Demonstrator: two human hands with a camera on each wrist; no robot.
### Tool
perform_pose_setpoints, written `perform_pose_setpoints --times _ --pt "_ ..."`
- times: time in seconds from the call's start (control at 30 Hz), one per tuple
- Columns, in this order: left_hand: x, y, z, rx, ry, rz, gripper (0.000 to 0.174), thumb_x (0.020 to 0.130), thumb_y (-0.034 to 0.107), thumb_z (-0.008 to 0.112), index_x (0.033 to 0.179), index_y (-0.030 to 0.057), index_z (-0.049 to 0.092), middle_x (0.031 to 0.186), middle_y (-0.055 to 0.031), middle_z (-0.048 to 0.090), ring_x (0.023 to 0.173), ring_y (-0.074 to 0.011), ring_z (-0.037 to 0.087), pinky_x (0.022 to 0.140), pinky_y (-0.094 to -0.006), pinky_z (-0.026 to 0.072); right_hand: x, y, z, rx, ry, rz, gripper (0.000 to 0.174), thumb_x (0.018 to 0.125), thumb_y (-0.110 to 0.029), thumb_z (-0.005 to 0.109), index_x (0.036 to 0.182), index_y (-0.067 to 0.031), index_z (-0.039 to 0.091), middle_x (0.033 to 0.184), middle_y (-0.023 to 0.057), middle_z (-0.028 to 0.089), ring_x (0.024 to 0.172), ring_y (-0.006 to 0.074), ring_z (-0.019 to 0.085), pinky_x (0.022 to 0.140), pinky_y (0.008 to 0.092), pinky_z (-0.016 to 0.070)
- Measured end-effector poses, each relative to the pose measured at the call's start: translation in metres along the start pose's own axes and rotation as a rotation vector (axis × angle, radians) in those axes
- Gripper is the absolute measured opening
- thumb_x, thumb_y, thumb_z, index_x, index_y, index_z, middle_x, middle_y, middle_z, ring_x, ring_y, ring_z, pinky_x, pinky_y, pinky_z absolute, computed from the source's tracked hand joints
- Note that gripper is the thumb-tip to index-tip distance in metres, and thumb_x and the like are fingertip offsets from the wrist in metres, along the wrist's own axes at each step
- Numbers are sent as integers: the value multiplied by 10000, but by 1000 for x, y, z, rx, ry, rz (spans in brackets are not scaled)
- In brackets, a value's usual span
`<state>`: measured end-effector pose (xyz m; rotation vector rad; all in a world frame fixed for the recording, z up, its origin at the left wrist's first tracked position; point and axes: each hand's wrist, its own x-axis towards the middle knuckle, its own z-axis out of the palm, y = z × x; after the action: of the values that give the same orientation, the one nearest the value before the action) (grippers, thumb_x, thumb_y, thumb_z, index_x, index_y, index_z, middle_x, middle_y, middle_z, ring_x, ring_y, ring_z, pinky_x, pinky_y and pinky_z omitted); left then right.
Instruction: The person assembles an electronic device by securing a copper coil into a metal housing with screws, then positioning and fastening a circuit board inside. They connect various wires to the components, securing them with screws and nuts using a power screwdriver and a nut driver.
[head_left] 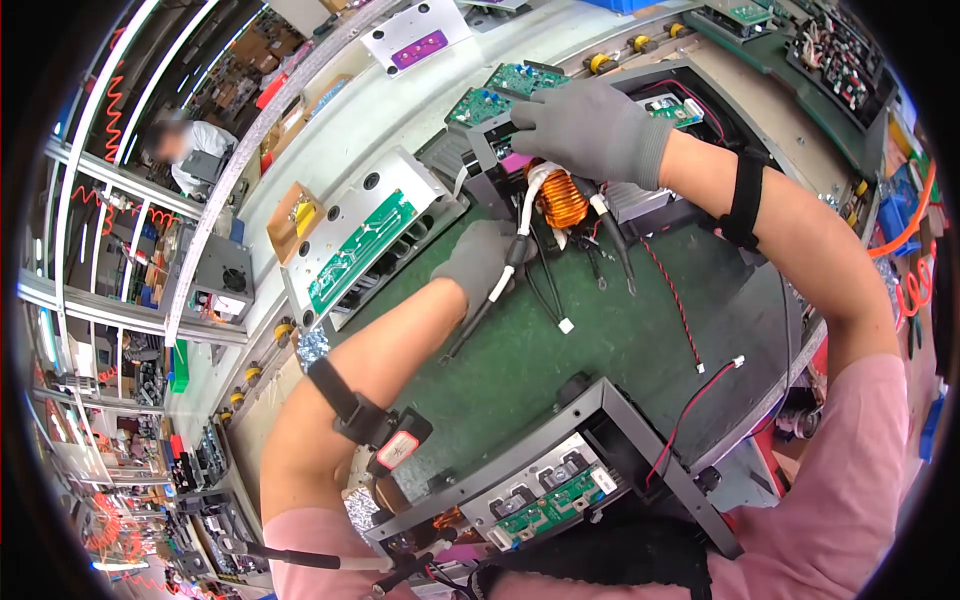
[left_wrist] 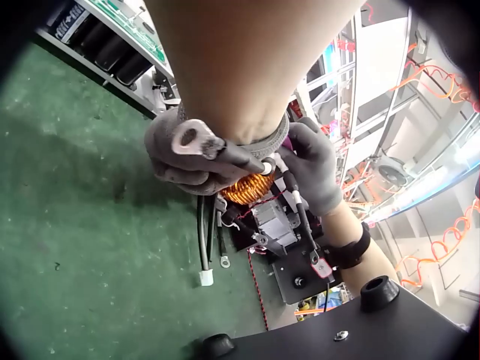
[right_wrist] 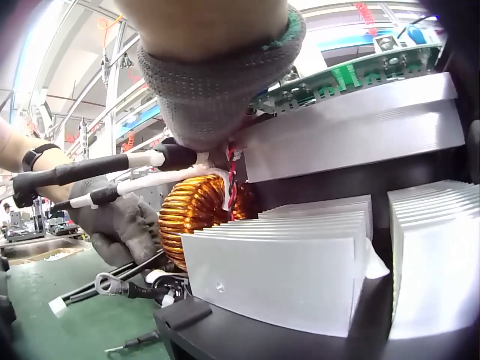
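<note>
My gloved left hand (head_left: 485,260) is beside the lower end of a black electronics chassis (head_left: 485,160), with its fingers bent in the right wrist view. Whether they grip anything I cannot tell. A thick black-and-white cable (head_left: 520,240) crosses in front of this hand; its ring lug (left_wrist: 193,140) looms close in the left wrist view. My gloved right hand (head_left: 590,125) rests over the chassis end, its fingers extended across the top edge, thumb hidden. Below it sits a copper-wound toroid coil (head_left: 563,203). Finned heat sinks (right_wrist: 270,270) stand inside the chassis.
Loose leads hang over the green mat (head_left: 600,340), among them a red-black twisted pair (head_left: 670,300) and a white connector (head_left: 566,325). A board-bearing metal unit (head_left: 365,240) stands at left. Another chassis (head_left: 550,480) lies nearest my body. Green circuit boards (head_left: 490,100) sit beyond.
</note>
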<state>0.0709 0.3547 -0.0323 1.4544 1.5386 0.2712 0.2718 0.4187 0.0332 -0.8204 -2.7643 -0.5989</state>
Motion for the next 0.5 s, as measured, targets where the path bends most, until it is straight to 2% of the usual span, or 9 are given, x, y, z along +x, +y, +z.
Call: perform_pose_setpoints --times 0.07,0.13,0.17,0.23,0.27,0.33,0.37,0.43,0.5 --pt "-15 -6 -4 46 -1 88 199 858 218 636 803 31 597 615 -37 550 493 -150 552 442 -291 416 -4 1 2 -18 -8 -56 257 869 -169 582 1119 -178 643 1126 33 591 1068 223 611 852 361 539" --pt "-42 -17 -17 752 159 647 166 853 210 626 837 47 594 644 -84 553 573 -230 593 527 -322 454 -4 4 7 -40 147 -150 207 821 -206 605 1023 -165 622 1052 13 588 1007 196 595 784 335 521" --pt "-56 -18 -26 755 160 645 166 853 210 626 837 47 594 644 -84 553 573 -230 593 527 -322 454 -4 5 8 -40 151 -150 207 821 -206 605 1023 -165 622 1052 13 588 1007 196 595 784 335 521" --pt "-81 -13 -44 664 149 785 170 850 232 623 892 69 596 738 -128 584 688 -323 610 612 -376 476 -4 3 7 -69 109 -176 244 820 -189 603 1061 -148 608 1084 25 584 1050 193 575 840 336 495" --pt "-88 -8 -51 665 150 785 170 850 232 623 892 69 596 738 -128 584 688 -323 610 612 -376 476 -5 3 6 -69 110 -175 244 820 -189 603 1061 -148 608 1084 25 584 1050 193 575 840 336 495" --pt "-95 1 -63 981 123 632 180 851 237 615 933 79 594 831 -119 614 770 -354 614 658 -415 487 -9 -1 -2 -88 25 -225 417 793 -182 636 1199 -122 567 1107 46 572 1062 209 564 918 358 453" --pt "-93 5 -70 1066 109 546 206 841 224 618 1001 94 608 853 -103 613 831 -329 623 700 -435 490 -15 -3 -7 -91 24 -227 417 793 -182 636 1199 -122 567 1107 46 572 1062 209 564 918 358 453" --pt "-90 21 -86 1120 222 469 281 821 209 628 1085 117 617 929 -121 617 888 -334 622 762 -444 489 -30 -13 -17 -1 -51 -165 602 752 -189 680 1320 -99 500 1188 76 561 1112 244 544 989 384 410" --pt "-86 52 -88 1095 527 624 356 803 197 632 1155 144 620 1075 -125 615 983 -331 608 822 -445 485 -45 -25 -15 58 -29 -112 665 734 -200 698 1351 -95 472 1234 85 548 1137 262 532 1016 392 394"
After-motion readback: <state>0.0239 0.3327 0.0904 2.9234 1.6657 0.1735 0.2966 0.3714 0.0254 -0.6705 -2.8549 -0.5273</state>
